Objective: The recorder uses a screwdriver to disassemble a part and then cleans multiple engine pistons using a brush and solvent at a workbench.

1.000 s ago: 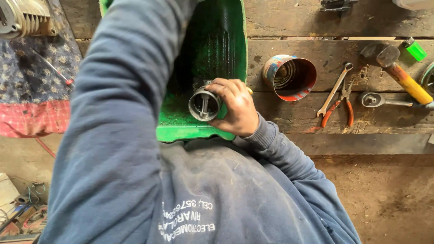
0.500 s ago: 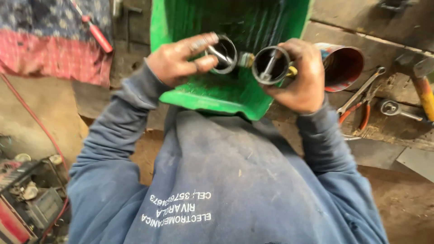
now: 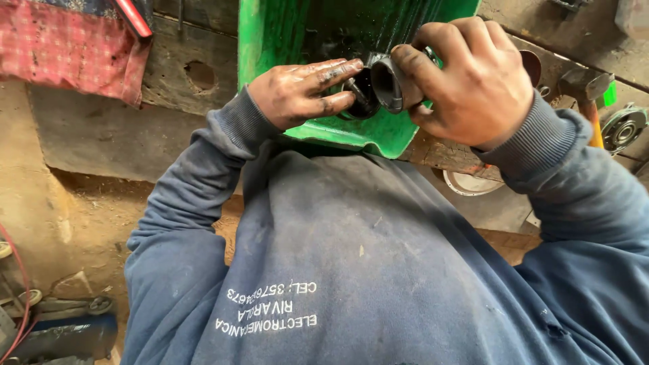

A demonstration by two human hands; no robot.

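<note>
Head view looks down over a dark blue sweatshirt point(image 3: 378, 270) with pale printed lettering on its front, toward two grease-blackened hands raised above a green plastic tray point(image 3: 270, 40). In the right hand point(image 3: 473, 81), the fingers are curled tight around a short dark metal cylinder point(image 3: 384, 82), whose open round end faces the left hand; only that end and a bit of the wall show, the rest is hidden in the palm. Just beside it, touching or nearly so, is a dark round ring-shaped metal part point(image 3: 362, 94), which the left hand point(image 3: 297, 91) pinches between thumb and outstretched fingers; how far the ring sits against the cylinder cannot be told. Both parts hang over the near lip of the green tray, which rests on a worn wooden desk point(image 3: 176, 74) with a round hole in its front board. At the right edge of the desk, behind the right wrist, lie a hammer with an orange handle point(image 3: 589, 101) and a round metal bearing-like disc point(image 3: 623, 128). A pale round lid or plate point(image 3: 470, 184) shows under the right forearm. At the upper left hangs a red checked cloth point(image 3: 67, 47), with a red-handled tool point(image 3: 132, 15) above it. Bare earth floor point(image 3: 88, 223) lies below.
</note>
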